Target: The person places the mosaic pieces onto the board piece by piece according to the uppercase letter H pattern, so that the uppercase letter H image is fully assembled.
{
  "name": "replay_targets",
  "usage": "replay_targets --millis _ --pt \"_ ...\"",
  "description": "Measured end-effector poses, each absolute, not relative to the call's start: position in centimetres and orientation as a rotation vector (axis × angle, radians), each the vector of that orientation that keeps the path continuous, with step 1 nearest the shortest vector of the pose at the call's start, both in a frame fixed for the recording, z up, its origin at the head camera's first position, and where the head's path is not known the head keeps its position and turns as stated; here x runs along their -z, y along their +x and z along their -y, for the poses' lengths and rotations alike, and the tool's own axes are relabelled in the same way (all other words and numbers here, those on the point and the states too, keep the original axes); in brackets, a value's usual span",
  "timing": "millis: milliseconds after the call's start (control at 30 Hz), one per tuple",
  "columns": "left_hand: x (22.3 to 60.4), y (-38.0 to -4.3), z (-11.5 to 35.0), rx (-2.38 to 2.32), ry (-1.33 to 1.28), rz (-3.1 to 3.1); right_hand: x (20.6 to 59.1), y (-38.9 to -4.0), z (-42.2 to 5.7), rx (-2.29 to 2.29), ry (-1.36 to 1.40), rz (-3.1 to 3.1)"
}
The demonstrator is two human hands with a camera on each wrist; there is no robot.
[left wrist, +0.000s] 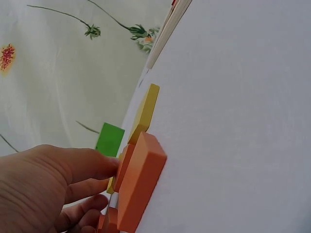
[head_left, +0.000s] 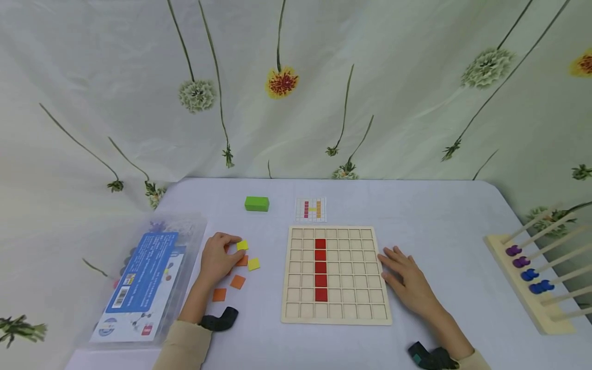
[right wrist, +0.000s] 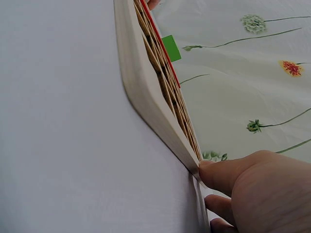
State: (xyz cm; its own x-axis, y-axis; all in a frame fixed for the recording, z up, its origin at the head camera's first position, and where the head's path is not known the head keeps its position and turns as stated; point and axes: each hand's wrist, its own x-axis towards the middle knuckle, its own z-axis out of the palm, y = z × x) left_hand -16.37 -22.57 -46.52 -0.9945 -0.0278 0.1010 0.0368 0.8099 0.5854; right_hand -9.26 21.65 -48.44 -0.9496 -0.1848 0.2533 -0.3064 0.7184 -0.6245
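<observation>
At the left, my left hand (head_left: 219, 258) has its thumb and index finger at opposite edges of a small yellow square tile (head_left: 242, 245), pinching it. Beside and below that hand are a second yellow tile (head_left: 253, 264) and several orange tiles (head_left: 238, 281); the hand partly covers some of them. In the middle sits a wooden grid board (head_left: 351, 311) with a column of red tiles (head_left: 321, 267) in its cells. My right hand (head_left: 407, 280) rests at the board's right edge, fingers extended; its thumb (right wrist: 218, 174) touches the rim in the right wrist view.
Behind the board lie a pattern card (head_left: 311, 210) and a green block (head_left: 256, 204). A clear plastic case (head_left: 196, 241) with a blue-and-white booklet (head_left: 141, 277) is at the left. A wooden peg stand (head_left: 522, 293) with purple and blue beads stands at the right.
</observation>
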Motion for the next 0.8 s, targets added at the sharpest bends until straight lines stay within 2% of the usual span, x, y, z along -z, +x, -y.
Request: replay_targets --millis 800 --pt "46.84 -16.41 22.41 1.056 0.015 2.737 48.37 -9.29 -21.59 -1.061 0.385 2.749"
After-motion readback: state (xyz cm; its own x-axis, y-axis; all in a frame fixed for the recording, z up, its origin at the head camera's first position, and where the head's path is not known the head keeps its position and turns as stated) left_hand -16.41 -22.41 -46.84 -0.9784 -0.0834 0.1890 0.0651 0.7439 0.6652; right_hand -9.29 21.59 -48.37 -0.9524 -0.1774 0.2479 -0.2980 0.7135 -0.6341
